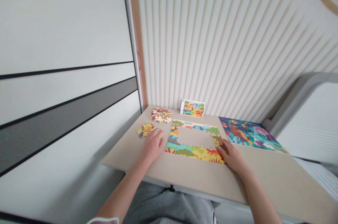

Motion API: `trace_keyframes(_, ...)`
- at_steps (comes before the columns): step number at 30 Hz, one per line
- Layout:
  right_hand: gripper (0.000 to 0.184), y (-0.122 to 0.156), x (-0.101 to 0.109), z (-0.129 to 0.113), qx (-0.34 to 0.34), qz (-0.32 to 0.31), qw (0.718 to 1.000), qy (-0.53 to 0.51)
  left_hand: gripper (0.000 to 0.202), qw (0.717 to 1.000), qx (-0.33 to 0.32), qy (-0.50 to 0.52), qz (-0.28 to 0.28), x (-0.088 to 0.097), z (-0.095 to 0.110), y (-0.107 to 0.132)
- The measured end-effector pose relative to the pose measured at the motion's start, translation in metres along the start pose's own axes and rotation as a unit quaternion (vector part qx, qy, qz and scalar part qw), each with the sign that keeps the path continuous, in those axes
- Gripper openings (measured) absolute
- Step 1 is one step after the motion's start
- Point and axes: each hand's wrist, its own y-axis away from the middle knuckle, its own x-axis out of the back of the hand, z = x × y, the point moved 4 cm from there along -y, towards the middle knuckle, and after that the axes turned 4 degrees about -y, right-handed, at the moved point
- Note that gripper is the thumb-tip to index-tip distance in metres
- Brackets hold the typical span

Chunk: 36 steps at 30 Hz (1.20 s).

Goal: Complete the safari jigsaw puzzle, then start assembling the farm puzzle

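Note:
A jigsaw puzzle border point(188, 151) lies joined on the table, with bare tabletop inside it. My right hand point(232, 156) rests at its right edge, thumb and fingers apart on the pieces there. That hand covers part of the border's lower right side. My left hand point(153, 145) is over the table just left of the border, its fingers loosely bent and apart. Beside its fingertips is a small group of mostly yellow puzzle pieces point(144, 130). Behind that group sits a larger heap of loose puzzle pieces point(160, 114), some showing reddish sides.
A picture card point(193, 108) with the animal scene leans against the ribbed wall point(185, 41). Right of the border lies a dark blue animal puzzle point(245, 134). The beige table point(185, 174) meets the wall at the back. A white panelled surface point(66, 111) rises on the left.

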Motion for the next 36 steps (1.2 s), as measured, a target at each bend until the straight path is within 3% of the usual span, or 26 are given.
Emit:
trace_keyframes(4,0.053,0.001,-0.001,0.003,0.011,-0.015,1.000,-0.009,0.033,0.985,0.130,-0.080,0.076,0.006,-0.039,0.000)
trace_keyframes(10,0.051,0.001,-0.001,0.003,0.019,-0.025,1.000,-0.003,0.038,0.963,0.212,-0.165,0.004,-0.003,-0.061,0.006)
trace_keyframes(14,0.052,0.001,-0.001,0.004,0.021,-0.025,0.999,0.000,0.040,0.961,0.223,-0.162,0.013,0.001,-0.061,0.008)
trace_keyframes(18,0.051,0.001,0.000,0.003,0.014,-0.029,0.999,0.002,0.043,0.970,0.216,-0.098,0.051,0.004,-0.059,0.007)
trace_keyframes(20,0.051,0.002,0.001,0.001,0.011,-0.031,0.999,0.001,0.038,0.974,0.213,-0.016,0.077,0.004,-0.059,0.006)
trace_keyframes(24,0.051,0.002,0.002,0.000,0.011,-0.031,0.999,-0.001,0.025,0.950,0.223,0.187,0.114,0.002,-0.059,0.004)
trace_keyframes(27,0.052,0.002,0.003,-0.001,0.013,-0.028,0.999,-0.012,0.023,0.938,0.224,0.242,0.104,-0.001,-0.052,0.003)
trace_keyframes(29,0.052,0.000,0.006,-0.003,0.014,-0.003,0.999,-0.030,0.028,0.911,0.232,0.331,0.078,-0.004,-0.040,0.004)
trace_keyframes(30,0.050,0.000,0.008,-0.006,0.017,0.018,0.999,-0.043,0.031,0.884,0.242,0.395,0.060,-0.007,-0.032,0.004)
trace_keyframes(33,0.046,-0.003,0.015,-0.025,0.019,0.078,0.991,-0.103,0.036,0.776,0.282,0.564,0.009,-0.015,0.000,0.006)
trace_keyframes(36,0.043,-0.008,0.010,-0.060,0.009,0.050,0.983,-0.179,0.037,0.732,0.295,0.614,-0.026,-0.022,0.032,0.005)
